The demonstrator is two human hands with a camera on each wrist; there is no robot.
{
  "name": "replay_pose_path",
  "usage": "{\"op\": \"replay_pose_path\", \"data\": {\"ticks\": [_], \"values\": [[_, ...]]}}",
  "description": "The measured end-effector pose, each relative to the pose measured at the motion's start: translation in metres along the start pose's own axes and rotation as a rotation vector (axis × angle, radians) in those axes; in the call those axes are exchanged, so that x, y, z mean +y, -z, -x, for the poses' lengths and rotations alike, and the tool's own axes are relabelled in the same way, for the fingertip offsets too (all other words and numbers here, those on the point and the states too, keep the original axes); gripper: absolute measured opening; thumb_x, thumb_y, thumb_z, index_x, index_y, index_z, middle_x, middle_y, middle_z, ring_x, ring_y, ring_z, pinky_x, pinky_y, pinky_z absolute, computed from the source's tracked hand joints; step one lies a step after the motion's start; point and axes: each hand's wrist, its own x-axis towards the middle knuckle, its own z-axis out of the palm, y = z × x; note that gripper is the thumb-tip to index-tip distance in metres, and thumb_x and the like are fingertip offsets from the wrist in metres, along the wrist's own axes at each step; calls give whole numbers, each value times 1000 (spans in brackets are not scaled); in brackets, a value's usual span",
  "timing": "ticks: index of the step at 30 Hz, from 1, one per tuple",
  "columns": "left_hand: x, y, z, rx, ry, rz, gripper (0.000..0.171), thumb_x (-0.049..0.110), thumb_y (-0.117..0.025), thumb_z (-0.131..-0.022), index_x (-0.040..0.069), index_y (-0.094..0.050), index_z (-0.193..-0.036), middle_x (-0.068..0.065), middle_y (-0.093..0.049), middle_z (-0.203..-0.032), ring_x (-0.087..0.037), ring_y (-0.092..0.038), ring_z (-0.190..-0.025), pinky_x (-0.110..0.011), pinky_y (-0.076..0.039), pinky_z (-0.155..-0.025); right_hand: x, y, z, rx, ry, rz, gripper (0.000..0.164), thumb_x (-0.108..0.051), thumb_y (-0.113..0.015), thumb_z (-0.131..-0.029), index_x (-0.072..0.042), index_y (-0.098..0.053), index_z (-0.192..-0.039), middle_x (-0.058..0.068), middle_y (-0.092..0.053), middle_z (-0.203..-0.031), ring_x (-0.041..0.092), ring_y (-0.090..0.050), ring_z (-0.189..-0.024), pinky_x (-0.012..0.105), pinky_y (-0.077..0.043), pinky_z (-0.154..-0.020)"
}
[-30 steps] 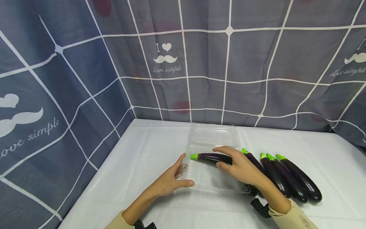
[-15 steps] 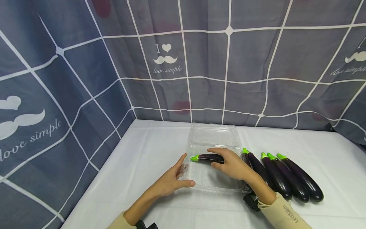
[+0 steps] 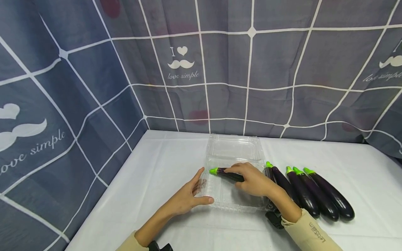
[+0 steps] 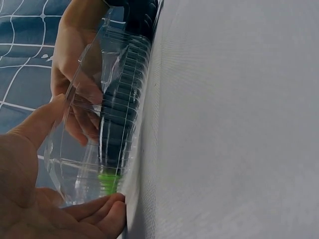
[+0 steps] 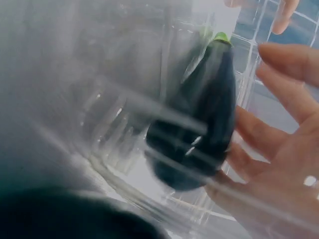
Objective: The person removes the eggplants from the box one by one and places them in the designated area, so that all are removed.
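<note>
A clear plastic clamshell container [image 3: 226, 200] lies with its lid folded back. Inside it, near the hinge, rests a dark purple eggplant [image 3: 233, 176], its green stem pointing left. My right hand [image 3: 254, 181] reaches over the eggplant, covering its thick end in the head view. In the right wrist view its relaxed fingers [image 5: 259, 132] lie along one side of the eggplant [image 5: 214, 104]. My left hand [image 3: 188, 197] holds the container's left end. In the left wrist view the thumb [image 4: 47, 117] presses the rim, and the fingers come round the low wall near the stem.
Several more eggplants [image 3: 317, 197] lie side by side on the white tablecloth [image 3: 169, 153], right of the container. One of them [image 3: 284, 184] lies close to its right wall. A gridded curtain [image 3: 226, 104] hangs behind the table and along the left.
My right hand has shifted left along the eggplant, and its fingertips have come down nearer the stem. The left hand and container stay in place.
</note>
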Motion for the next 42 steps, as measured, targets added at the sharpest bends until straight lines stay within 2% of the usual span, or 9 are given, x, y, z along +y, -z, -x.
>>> {"op": "replay_pose_path", "data": {"ticks": [5, 8, 17, 30, 35, 42], "values": [[0, -1, 1, 4, 9, 7, 108, 34, -81, -83, 17, -8, -160, -25, -15, -159, -34, -23, -145, -42, -28, -115, 2, -4, 5, -88, -32, -130, 45, 0, -66, -86, -4, -64, -130, 9, -63, -127, 32, -56, -119, 52, -46, -97], [-1, -2, 2, 5, 5, 8, 108, 33, -81, -83, 17, -8, -160, -25, -15, -159, -34, -24, -145, -42, -28, -114, 3, -7, 8, -119, -54, -170, 47, 0, -66, -87, -6, -62, -134, 9, -60, -132, 32, -54, -123, 53, -45, -99], [-1, 0, -1, 4, -14, 9, 107, 32, -81, -84, 15, -7, -160, -23, -15, -159, -34, -24, -145, -41, -28, -114, 4, -8, 7, -109, -39, -166, 49, 3, -63, -86, -8, -63, -133, 8, -61, -131, 32, -54, -123, 53, -45, -99], [1, -1, 0, 11, -2, 10, 109, 36, -82, -83, 17, -7, -160, -23, -15, -159, -34, -23, -145, -40, -28, -114, 6, -10, 8, -68, -42, -172, 47, 1, -65, -87, -8, -63, -133, 7, -62, -130, 31, -55, -122, 52, -46, -98], [2, -1, 0, 12, 3, 11, 109, 37, -82, -82, 18, -8, -160, -24, -17, -159, -33, -24, -145, -40, -28, -114, 6, -13, 8, -13, -36, -181, 47, 0, -66, -88, -7, -62, -133, 6, -63, -129, 28, -56, -120, 50, -47, -97], [1, -1, 0, 18, 0, 13, 109, 34, -82, -82, 16, -9, -160, -27, -18, -158, -35, -24, -145, -43, -28, -115, 4, -15, 6, 184, -63, -230, 48, -5, -70, -89, -13, -60, -136, 5, -61, -130, 28, -55, -121, 53, -46, -97]]}}
